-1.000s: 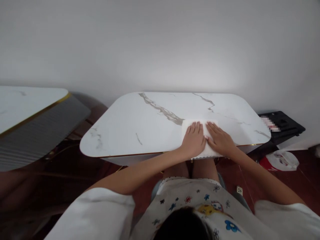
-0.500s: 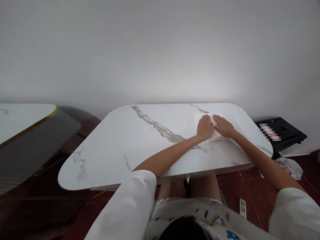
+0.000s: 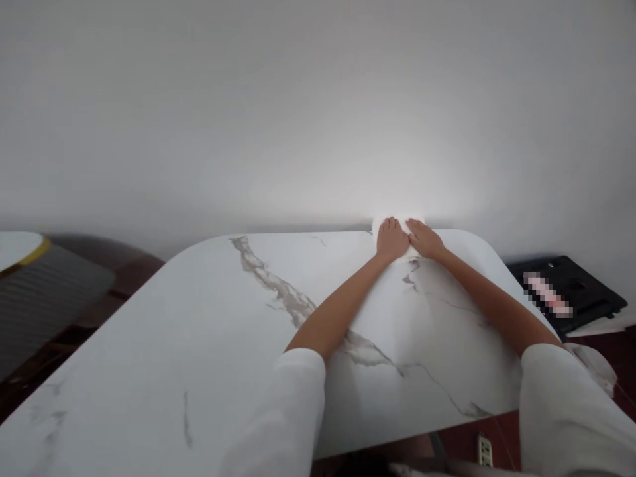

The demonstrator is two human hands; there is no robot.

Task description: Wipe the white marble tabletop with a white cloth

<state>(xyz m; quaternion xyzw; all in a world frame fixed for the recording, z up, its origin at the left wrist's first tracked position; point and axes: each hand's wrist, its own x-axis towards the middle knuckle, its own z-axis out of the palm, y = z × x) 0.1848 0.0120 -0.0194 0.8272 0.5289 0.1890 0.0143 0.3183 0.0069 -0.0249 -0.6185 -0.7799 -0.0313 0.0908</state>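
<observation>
A white marble-patterned table point(image 3: 209, 344) with grey veins fills the lower view. At its far edge, against the wall, lies a white cloth point(image 3: 413, 226), mostly covered by my hands. My left hand point(image 3: 391, 240) lies flat on the cloth with fingers stretched forward. Beside it my right hand point(image 3: 425, 240) also presses flat on the cloth, fingers extended. Both arms reach far across the tabletop, white sleeves showing near the bottom.
A plain grey wall point(image 3: 298, 119) stands directly behind the table. A black object point(image 3: 571, 291) sits on the floor to the right. A second table's ribbed edge point(image 3: 44, 291) shows at far left. A power strip point(image 3: 483, 449) lies on the red floor.
Both hands slid the cloth from the near edge of the table across to the far edge by the wall. The view leaned forward over the table.
</observation>
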